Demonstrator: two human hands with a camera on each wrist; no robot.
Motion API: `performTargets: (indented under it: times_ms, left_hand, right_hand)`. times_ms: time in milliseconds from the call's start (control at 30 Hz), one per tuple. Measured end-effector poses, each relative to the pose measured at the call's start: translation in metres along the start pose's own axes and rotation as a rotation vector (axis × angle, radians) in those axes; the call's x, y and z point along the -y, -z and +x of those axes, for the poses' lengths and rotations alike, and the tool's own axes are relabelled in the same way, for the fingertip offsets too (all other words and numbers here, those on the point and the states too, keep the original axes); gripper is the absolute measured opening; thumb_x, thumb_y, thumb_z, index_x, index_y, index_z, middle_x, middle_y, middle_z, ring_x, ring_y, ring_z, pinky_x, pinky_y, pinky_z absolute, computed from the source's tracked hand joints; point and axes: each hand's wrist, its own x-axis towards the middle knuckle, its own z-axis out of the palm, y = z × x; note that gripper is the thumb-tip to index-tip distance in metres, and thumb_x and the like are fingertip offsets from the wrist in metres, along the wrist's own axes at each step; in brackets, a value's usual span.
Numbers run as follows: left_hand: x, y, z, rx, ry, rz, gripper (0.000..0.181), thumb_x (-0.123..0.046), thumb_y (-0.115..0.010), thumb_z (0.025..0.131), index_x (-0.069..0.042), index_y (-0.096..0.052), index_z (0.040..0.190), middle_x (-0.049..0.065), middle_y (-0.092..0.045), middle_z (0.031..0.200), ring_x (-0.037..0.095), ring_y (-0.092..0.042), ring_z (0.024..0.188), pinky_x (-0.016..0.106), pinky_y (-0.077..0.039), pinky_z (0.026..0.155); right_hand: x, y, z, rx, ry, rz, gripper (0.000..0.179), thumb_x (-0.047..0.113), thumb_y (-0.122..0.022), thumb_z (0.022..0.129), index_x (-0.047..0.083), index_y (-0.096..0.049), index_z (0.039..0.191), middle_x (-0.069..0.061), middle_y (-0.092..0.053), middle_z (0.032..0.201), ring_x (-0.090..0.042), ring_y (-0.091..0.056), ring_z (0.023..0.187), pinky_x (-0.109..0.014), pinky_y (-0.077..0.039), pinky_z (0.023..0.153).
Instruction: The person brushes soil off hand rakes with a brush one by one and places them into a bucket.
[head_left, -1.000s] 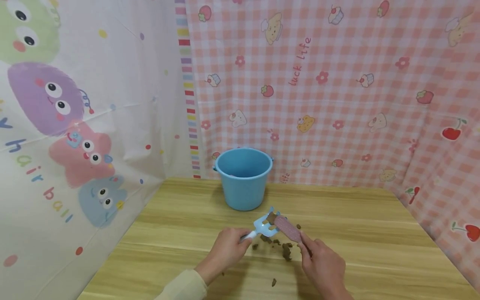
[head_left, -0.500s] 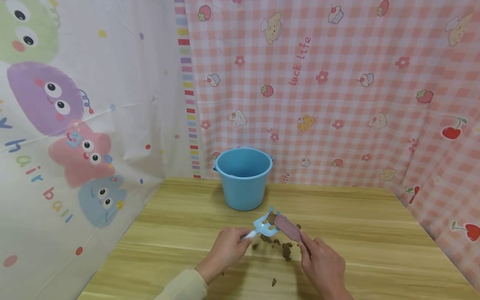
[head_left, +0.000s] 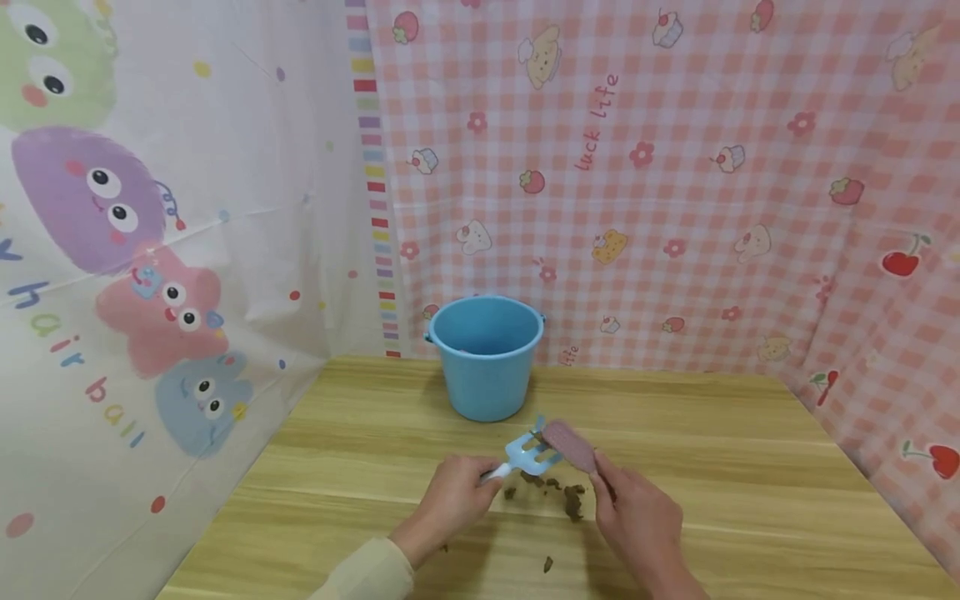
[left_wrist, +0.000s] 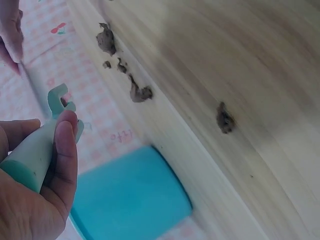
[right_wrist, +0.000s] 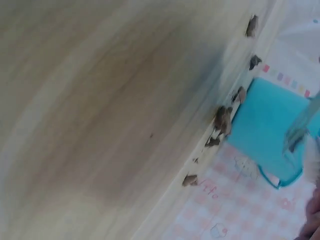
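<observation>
My left hand grips the handle of a light blue toy garden fork, its tines pointing away to the right above the table. In my right hand is a mauve paddle-shaped tool with a speckled face and rounded end; its kind is unclear. The rounded end overlaps the tines, and a bit of brown mud-like stuff shows beside it. In the left wrist view the fork's handle lies between thumb and fingers. Below the tools, brown clumps are scattered on the wooden table.
A blue bucket stands behind the fork near the table's back edge. A pink checked cloth hangs behind the table, and a white cartoon-print sheet hangs at the left. One small clump lies near the front.
The mauve tool and my right hand have shifted slightly up and left, over the tines. Less of the brown lump on the fork shows now. My left hand stays nearly still.
</observation>
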Motion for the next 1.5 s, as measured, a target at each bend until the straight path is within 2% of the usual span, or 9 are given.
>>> performTargets:
  times_ms: [167,300,600,667,833,900,1033,1333,1500]
  left_hand:
    - [-0.003,0.0,0.0,0.024,0.013,-0.019,0.017,-0.008,-0.065,0.094,0.0,-0.073,0.106,-0.002,-0.065,0.072,0.002,-0.042,0.047,0.021,-0.04,0.046]
    - [-0.002,0.0,0.0,0.011,0.023,0.013,0.019,-0.009,-0.066,0.093,-0.001,-0.073,0.11,0.002,-0.07,0.082,0.002,-0.047,0.051,0.022,-0.044,0.05]
    - [-0.001,0.001,-0.001,0.041,0.021,-0.006,0.012,-0.006,-0.066,0.093,-0.002,-0.074,0.101,-0.004,-0.064,0.07,0.003,-0.045,0.047,0.021,-0.042,0.047]
    - [0.0,0.001,-0.001,0.034,0.008,0.008,0.01,-0.006,-0.066,0.093,-0.002,-0.073,0.099,-0.006,-0.061,0.067,0.002,-0.044,0.047,0.021,-0.041,0.046]
    - [-0.001,0.0,-0.002,0.039,-0.009,-0.013,0.013,-0.005,-0.065,0.093,0.0,-0.073,0.102,-0.007,-0.057,0.063,0.001,-0.04,0.044,0.018,-0.036,0.042]
    - [-0.002,0.0,-0.001,0.049,-0.008,-0.031,0.015,-0.006,-0.065,0.093,0.001,-0.073,0.104,-0.006,-0.059,0.064,0.001,-0.04,0.044,0.018,-0.036,0.042]
    - [-0.005,-0.001,0.0,0.05,-0.009,-0.026,0.016,-0.006,-0.066,0.093,0.0,-0.073,0.106,-0.003,-0.064,0.069,0.001,-0.042,0.045,0.019,-0.039,0.044]
    - [-0.006,-0.002,-0.001,0.048,0.01,-0.026,0.017,-0.007,-0.066,0.093,-0.001,-0.074,0.106,-0.008,-0.058,0.065,0.001,-0.04,0.044,0.019,-0.035,0.042]
    - [-0.007,-0.002,0.0,0.048,0.012,-0.026,0.019,-0.007,-0.066,0.093,-0.001,-0.074,0.109,-0.007,-0.06,0.066,0.001,-0.04,0.044,0.019,-0.036,0.042]
  right_hand:
    - [0.005,0.0,0.0,0.084,-0.036,-0.006,0.028,0.02,-0.077,0.085,0.012,-0.076,0.112,0.003,-0.057,0.065,-0.004,-0.03,0.045,-0.024,-0.027,0.038]
    - [0.003,0.001,0.0,0.1,-0.082,-0.009,0.028,0.018,-0.077,0.086,0.011,-0.075,0.113,0.002,-0.056,0.063,-0.006,-0.029,0.044,-0.026,-0.027,0.037]
    - [0.0,0.004,0.001,0.113,-0.123,-0.004,0.03,0.02,-0.075,0.086,0.011,-0.074,0.115,-0.001,-0.06,0.066,-0.007,-0.033,0.044,-0.027,-0.03,0.038]
    - [-0.001,0.004,0.002,0.067,-0.089,0.004,0.03,0.018,-0.077,0.084,0.01,-0.075,0.113,-0.001,-0.063,0.067,-0.006,-0.034,0.044,-0.026,-0.03,0.038]
    - [-0.001,-0.002,-0.001,-0.009,0.124,0.013,0.033,0.016,-0.081,0.078,0.01,-0.077,0.11,0.003,-0.058,0.064,0.0,-0.03,0.045,-0.019,-0.025,0.037]
    - [0.0,-0.005,-0.003,-0.013,0.138,0.003,0.032,0.017,-0.081,0.077,0.01,-0.077,0.109,0.004,-0.057,0.063,0.001,-0.028,0.045,-0.019,-0.024,0.037]
    - [-0.001,-0.008,-0.006,-0.014,0.052,-0.021,0.029,0.019,-0.081,0.079,0.012,-0.078,0.107,0.004,-0.058,0.064,0.0,-0.028,0.045,-0.023,-0.025,0.037]
    - [0.001,-0.001,-0.002,0.093,-0.092,0.008,0.027,0.018,-0.078,0.084,0.009,-0.076,0.11,0.004,-0.052,0.059,-0.005,-0.029,0.044,-0.026,-0.027,0.037]
    - [0.0,0.001,-0.001,0.125,-0.126,0.009,0.029,0.018,-0.077,0.085,0.009,-0.075,0.112,0.003,-0.052,0.06,-0.007,-0.031,0.043,-0.027,-0.028,0.038]
